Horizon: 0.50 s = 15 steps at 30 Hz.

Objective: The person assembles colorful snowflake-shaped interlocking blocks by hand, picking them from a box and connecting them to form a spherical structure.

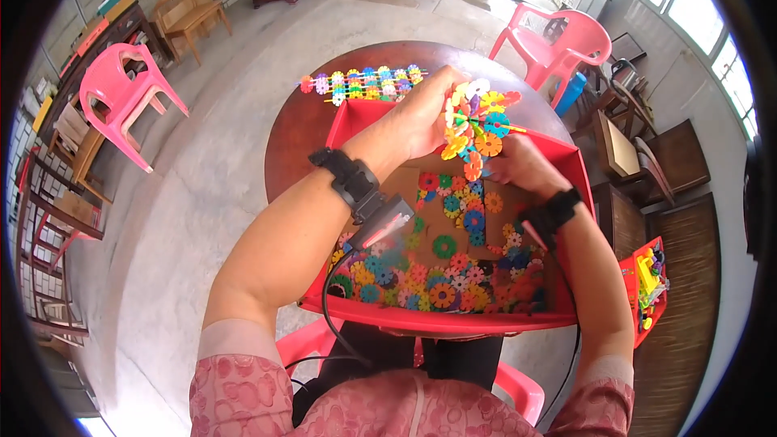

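Observation:
My left hand (425, 120) is closed on a cluster of interlocking plastic flower discs (488, 143), held above a red box. Yellow, orange, blue, red and white discs slot together at angles in it. Just below and right of the cluster is my right hand (522, 168), its fingers curled in at the lower discs; whatever they pinch is hidden. Many loose flower discs (443, 294) in mixed colours lie in the red box (580, 186), mostly toward its near side, with brown cardboard showing between them.
The box overhangs the near side of a round brown table (295, 133). Rows of joined discs (368, 83) lie behind its far left corner. Pink plastic chairs (129, 93) stand around, and a red tray of toys (647, 287) is at right. A cable (326, 299) hangs by my left arm.

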Tool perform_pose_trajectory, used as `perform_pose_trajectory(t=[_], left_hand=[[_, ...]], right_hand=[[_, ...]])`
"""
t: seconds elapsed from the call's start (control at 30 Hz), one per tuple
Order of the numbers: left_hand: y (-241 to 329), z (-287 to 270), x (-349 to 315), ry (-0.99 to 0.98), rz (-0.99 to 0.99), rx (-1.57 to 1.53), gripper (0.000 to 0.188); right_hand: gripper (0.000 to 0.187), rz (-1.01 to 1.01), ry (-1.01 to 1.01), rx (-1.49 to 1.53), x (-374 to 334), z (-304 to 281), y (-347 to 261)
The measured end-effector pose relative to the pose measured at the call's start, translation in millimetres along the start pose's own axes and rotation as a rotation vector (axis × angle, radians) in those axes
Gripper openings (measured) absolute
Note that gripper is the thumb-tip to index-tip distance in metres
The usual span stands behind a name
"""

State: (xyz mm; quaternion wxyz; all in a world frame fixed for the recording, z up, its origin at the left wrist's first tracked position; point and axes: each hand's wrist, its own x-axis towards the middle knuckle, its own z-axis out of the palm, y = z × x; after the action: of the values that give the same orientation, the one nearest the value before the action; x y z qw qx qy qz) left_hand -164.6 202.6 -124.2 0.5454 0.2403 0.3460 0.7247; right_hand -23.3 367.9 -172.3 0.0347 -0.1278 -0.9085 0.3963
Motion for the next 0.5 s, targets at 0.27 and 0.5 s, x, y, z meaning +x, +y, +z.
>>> perform_pose_trajectory(t=[0.27,0.5], left_hand=[[6.3,19.0,-21.7,-0.024,0.009,0.14,0.026],[-4.7,18.5,-13.3,-0.032,0.191,0.495,0.024]], right_hand=[[0.009,-0.239,0.598,-0.005,-41.4,-54.6,-93.7],[0.011,-0.269,0.528,-0.055,-43.6,-46.5,-106.2]])
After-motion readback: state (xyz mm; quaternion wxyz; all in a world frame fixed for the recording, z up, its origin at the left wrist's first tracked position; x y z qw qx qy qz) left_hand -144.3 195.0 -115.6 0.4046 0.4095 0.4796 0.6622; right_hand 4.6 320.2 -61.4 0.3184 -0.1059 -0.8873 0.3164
